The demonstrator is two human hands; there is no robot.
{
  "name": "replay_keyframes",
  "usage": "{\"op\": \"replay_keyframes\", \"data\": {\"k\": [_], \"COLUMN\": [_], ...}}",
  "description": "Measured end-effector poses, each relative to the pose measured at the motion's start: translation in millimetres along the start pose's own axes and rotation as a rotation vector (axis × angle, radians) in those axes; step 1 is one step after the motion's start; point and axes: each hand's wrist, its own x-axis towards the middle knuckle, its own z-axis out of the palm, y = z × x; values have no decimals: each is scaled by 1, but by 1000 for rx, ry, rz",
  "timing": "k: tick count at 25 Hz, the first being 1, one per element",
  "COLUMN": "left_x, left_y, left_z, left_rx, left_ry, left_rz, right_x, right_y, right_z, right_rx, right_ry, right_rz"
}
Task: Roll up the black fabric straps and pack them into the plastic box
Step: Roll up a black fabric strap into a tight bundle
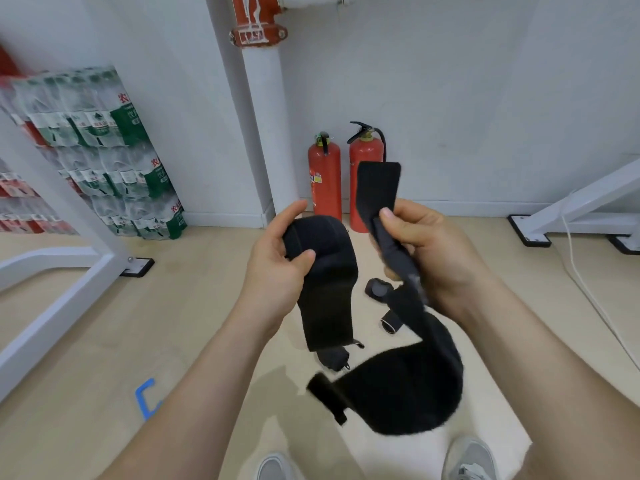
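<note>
Straps in hand: my left hand (pixel 273 268) pinches the wide strap (pixel 325 296), which hangs straight down below it. My right hand (pixel 436 251) grips the narrow strap (pixel 412 389), tail curling down-left, blurred, possibly the same piece. The plastic box is unseen.

One wide-angle camera sits on the person's head, facing forward and steeply down over both forearms to the floor (pixel 86 358). It is close. The left hand (pixel 277 261) and right hand (pixel 436 251), gripping black straps (pixel 325 271), fill the centre at arm's length. The person's shoes (pixel 472 459) touch the frame edge at 6 o'clock. The wall (pixel 485 81) closes the view at 12 o'clock, with stacked bottle packs (pixel 104 150) at 10 o'clock. Straight lines bow towards the edges.
</note>
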Motion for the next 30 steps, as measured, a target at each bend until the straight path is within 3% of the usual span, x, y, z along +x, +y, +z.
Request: {"op": "replay_keyframes", "data": {"k": [10, 22, 27, 30], "left_x": [-10, -7, -9, -12], "left_y": [1, -2, 8, 5], "left_z": [21, 16, 17, 24], "left_rx": [-104, -154, -355, -228], "left_ry": [-114, -251, -223, -102], "left_rz": [-5, -27, -54, 15], "right_x": [10, 10, 14, 13], "right_y": [31, 36, 48, 50], "right_z": [17, 17, 18, 19], "right_rx": [-426, -509, -593, -647], "right_ry": [227, 344, 399, 406], "right_rz": [-196, -261, -341, -406]}}
